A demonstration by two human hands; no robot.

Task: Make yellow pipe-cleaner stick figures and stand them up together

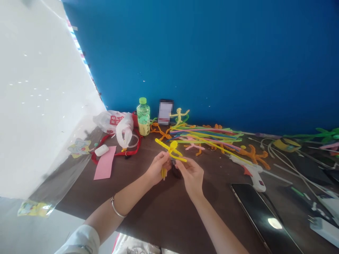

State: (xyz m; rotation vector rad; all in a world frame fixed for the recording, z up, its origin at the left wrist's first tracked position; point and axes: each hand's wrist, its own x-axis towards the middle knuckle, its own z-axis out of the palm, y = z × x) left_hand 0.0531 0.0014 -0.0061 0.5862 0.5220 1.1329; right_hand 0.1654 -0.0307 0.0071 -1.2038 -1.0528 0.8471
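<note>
A yellow pipe-cleaner figure (173, 145) with a round head and bent limbs is held up over the dark table, between both hands. My left hand (160, 165) is closed around its lower part, and the ends of its legs stick out below the fingers. My right hand (191, 173) pinches the figure's arm on the right side, thumb and fingers together. Behind the hands lies a bundle of coloured pipe cleaners (206, 135). A pale yellow figure (179, 115) of similar shape stands at the back, and orange pipe-cleaner figures (254, 155) lie to the right.
A green-capped bottle (143, 120) and a white plastic bag (112, 120) stand by the blue wall. Left are pink paper (105, 164) and a white case (101, 150). A glue gun (254, 174), a large phone (261, 211), cables and a white charger (324, 229) crowd the right.
</note>
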